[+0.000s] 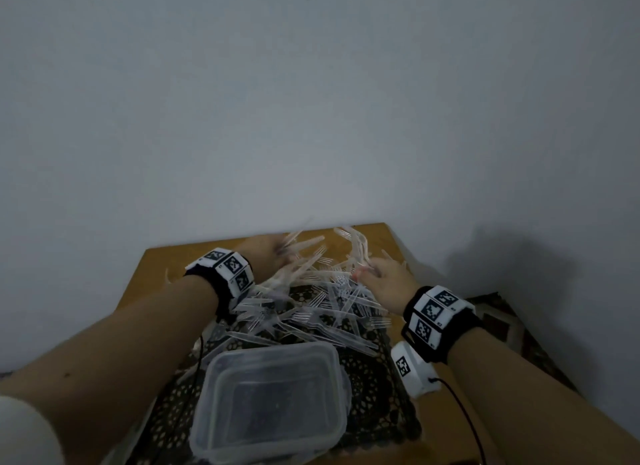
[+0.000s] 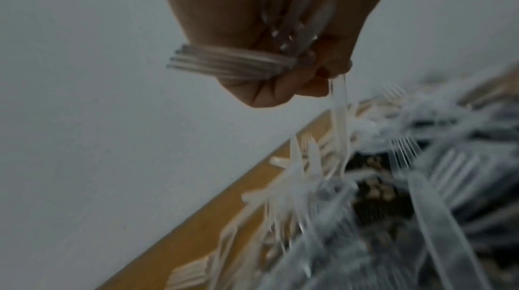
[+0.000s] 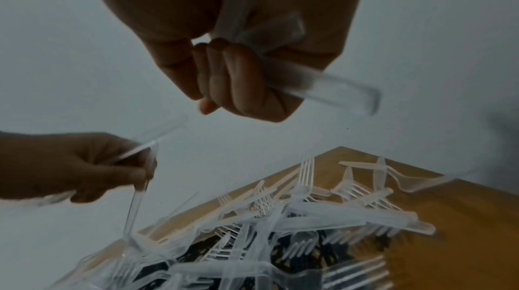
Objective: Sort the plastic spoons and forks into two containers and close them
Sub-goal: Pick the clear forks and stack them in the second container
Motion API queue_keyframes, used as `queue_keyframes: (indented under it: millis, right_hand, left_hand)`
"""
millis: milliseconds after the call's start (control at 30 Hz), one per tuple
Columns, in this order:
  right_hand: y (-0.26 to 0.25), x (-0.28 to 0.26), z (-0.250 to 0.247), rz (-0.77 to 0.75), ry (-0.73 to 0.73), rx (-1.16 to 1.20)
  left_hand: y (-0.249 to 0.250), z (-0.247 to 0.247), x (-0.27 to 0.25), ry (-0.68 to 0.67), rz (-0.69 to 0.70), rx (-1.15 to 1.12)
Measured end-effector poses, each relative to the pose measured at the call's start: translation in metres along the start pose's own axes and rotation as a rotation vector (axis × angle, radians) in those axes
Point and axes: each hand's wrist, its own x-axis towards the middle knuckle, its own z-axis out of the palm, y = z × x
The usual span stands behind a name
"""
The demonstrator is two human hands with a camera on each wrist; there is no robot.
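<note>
A heap of clear plastic forks and spoons (image 1: 311, 308) lies on a dark lace mat in the middle of the wooden table (image 1: 156, 267). My left hand (image 1: 273, 253) hovers over the heap's far left and grips a bundle of clear cutlery handles (image 2: 224, 63); one more piece (image 2: 339, 121) dangles from its fingertips. Over the heap's far right, my right hand (image 1: 377, 274) is curled round a few clear handles (image 3: 323, 86). A clear lidded container (image 1: 273, 402) stands at the near edge of the mat, below both hands.
A plain grey wall (image 1: 311, 100) rises directly behind the table. A patterned cloth (image 1: 512, 326) shows past the table's right edge. Loose cutlery (image 3: 379, 175) is scattered toward the table's far corner. A black cable (image 1: 464, 416) runs from my right wrist.
</note>
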Motion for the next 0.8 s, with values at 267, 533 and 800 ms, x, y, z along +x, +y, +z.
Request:
queue_keyframes:
  millis: [267, 533, 800]
  right_hand:
    - [-0.063, -0.035, 0.017, -0.093, 0.112, 0.093]
    - [-0.131, -0.089, 0.025, -0.159, 0.215, 0.524]
    - [-0.146, -0.134, 0.033, -0.088, 0.323, 0.641]
  left_hand:
    - [0.007, -0.075, -0.074, 0.447, 0.146, -0.438]
    - [0.05, -0.099, -0.163, 0.574, 0.267, -0.881]
    - [0.054, -0.09, -0.223, 0.64, 0.147, -1.163]
